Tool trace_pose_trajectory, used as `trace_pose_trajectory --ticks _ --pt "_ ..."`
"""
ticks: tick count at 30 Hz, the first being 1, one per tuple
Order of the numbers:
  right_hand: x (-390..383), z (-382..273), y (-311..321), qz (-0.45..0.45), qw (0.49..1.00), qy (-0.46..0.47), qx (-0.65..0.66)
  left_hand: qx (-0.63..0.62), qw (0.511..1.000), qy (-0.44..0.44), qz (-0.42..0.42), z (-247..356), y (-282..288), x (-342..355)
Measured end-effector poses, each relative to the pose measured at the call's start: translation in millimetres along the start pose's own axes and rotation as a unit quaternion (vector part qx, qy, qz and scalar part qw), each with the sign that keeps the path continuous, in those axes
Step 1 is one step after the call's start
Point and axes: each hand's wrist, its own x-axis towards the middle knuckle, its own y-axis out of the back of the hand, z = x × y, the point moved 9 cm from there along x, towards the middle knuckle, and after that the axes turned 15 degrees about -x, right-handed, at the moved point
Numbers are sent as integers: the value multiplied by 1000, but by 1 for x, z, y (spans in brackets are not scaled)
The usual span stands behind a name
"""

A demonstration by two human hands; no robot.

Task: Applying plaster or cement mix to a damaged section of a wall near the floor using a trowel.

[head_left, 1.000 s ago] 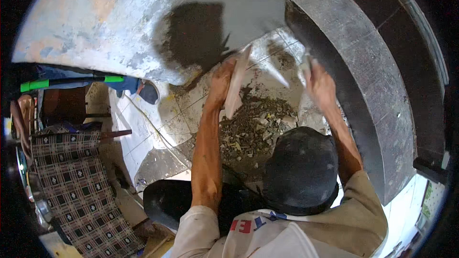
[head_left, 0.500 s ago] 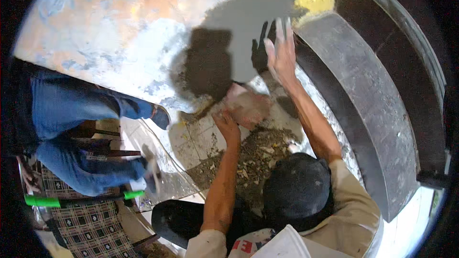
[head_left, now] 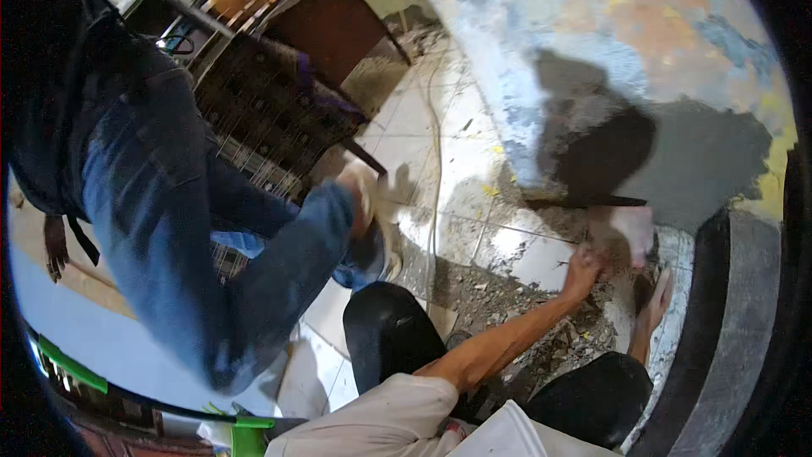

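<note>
My left hand (head_left: 582, 275) is closed at the near left edge of a pinkish flat rectangular board (head_left: 624, 230), low before the wall. A shadow falls across part of the board. My right hand (head_left: 655, 298) is lower, just right of the board and beside the step; its fingers are stretched, its palm partly hidden in shade. Whether it touches anything is unclear. Above the board, a patch of smooth grey plaster (head_left: 706, 156) covers the lower wall, next to the dark shadows on it.
Rubble (head_left: 499, 300) lies on the tiled floor between my knees (head_left: 389, 326). A cable (head_left: 436, 144) runs along the tiles. At left stands a person in jeans (head_left: 161, 203), one foot near my left knee. Behind are a checked chair (head_left: 262, 85) and brown cabinet (head_left: 326, 30). A dark step (head_left: 740, 288) borders the right.
My right hand has come down from the wet plaster to beside the board. The view has swung left, bringing in more of the person in jeans and the furniture. My left hand stays at the board.
</note>
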Motion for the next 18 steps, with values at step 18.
trace_pose_trajectory --ticks 18 --pt "-16 -150 26 2 968 225 -112 89 979 144 -111 29 -41 18"
